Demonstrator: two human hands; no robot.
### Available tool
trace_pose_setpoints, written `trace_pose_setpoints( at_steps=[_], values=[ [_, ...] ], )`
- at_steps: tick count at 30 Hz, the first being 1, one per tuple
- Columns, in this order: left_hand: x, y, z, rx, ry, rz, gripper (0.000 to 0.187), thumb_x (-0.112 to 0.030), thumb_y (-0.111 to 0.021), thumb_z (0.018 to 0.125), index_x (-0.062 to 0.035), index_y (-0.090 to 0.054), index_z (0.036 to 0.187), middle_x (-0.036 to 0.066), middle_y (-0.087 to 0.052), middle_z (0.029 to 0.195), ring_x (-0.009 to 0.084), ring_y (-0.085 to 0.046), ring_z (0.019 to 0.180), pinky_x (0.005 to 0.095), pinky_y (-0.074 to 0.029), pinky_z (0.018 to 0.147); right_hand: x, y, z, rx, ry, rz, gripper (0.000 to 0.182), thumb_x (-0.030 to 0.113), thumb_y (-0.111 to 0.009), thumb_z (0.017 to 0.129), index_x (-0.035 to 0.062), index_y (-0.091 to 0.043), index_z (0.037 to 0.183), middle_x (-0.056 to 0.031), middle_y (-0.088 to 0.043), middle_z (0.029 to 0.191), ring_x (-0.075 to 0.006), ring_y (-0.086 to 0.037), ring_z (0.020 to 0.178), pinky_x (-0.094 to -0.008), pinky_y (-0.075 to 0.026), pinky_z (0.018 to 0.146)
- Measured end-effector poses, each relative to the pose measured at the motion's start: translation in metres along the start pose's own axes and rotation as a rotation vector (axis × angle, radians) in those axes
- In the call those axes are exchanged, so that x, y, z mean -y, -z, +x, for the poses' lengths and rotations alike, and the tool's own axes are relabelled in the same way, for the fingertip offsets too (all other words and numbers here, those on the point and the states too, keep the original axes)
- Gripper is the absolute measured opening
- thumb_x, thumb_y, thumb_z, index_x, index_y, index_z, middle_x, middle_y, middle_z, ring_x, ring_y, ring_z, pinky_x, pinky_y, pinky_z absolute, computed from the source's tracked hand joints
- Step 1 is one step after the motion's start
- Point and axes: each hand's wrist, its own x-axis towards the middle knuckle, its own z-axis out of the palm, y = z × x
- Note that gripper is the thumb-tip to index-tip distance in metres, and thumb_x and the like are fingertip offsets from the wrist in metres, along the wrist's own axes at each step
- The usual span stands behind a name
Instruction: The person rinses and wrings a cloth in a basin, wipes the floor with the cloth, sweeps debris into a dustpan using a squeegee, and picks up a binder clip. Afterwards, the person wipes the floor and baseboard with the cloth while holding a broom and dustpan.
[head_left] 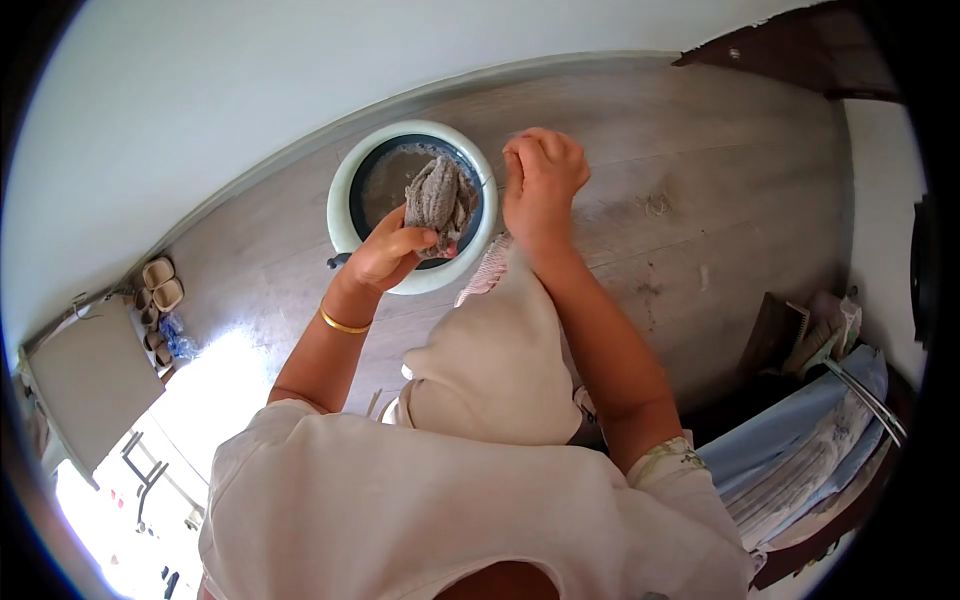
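A round bucket [345, 200] with a pale rim and dark inner wall stands on the floor ahead of me, holding murky, slightly foamy water. My left hand [393, 248], with a gold bangle at the wrist, is closed around a bunched grey-brown knitted rag [436, 195] over the bucket. The rag's folds point away from me, above the water. My right hand [545, 175] is off the bucket's right side, fingers curled in a pinch. A thin dark line runs between the rim and that hand; whether the fingers hold anything is hidden.
Hair-like debris [655, 205] lies on the wood-look floor to the right. Slippers [160, 285] and a blue plastic item [178, 335] are by the left wall. Blue fabric [800, 425] and metal tubes [868, 398] stand at the lower right. A dark door [800, 50] is at the top right.
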Motion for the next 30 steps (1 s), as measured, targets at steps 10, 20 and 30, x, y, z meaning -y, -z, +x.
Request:
trace_pose_setpoints(
  at_steps=[10,20,30],
  values=[
    [0.009,0.012,-0.01,-0.218,0.004,-0.051,0.035,-0.011,-0.055,0.078,0.0005,-0.052,0.112,0.008,-0.059,0.098,0.0187,-0.06,0.082,0.0322,-0.051,0.075,-0.1,0.035,0.01,-0.126,-0.67,0.375,0.015,0.021,-0.061,0.081,0.0084,-0.062,0.089,-0.0062,-0.057,0.097,-0.027,-0.051,0.093,-0.0438,-0.039,0.082],
    [0.005,-0.014,0.033,-0.308,-0.105,0.368,0.048,-0.011,-0.065,0.075,-0.0007,-0.047,0.118,0.008,-0.055,0.107,0.0162,-0.054,0.095,0.0299,-0.044,0.082,-0.179,0.204,-0.053,0.123,-1.045,0.218,0.049,0.026,-0.067,0.077,0.0105,-0.053,0.122,-0.0074,-0.064,0.098,-0.0169,-0.059,0.086,-0.0301,-0.045,0.08],
    [0.003,-0.162,0.093,0.094,-0.192,0.861,0.07,-0.019,-0.076,0.068,0.0063,-0.043,0.124,0.012,-0.057,0.105,0.0189,-0.056,0.094,0.0281,-0.045,0.081,-0.158,0.255,-0.124,-0.244,-0.962,0.064,0.051,0.009,-0.065,0.075,0.0116,-0.052,0.124,-0.0034,-0.054,0.101,-0.0115,-0.053,0.076,-0.0248,-0.044,0.071]
  ],
)
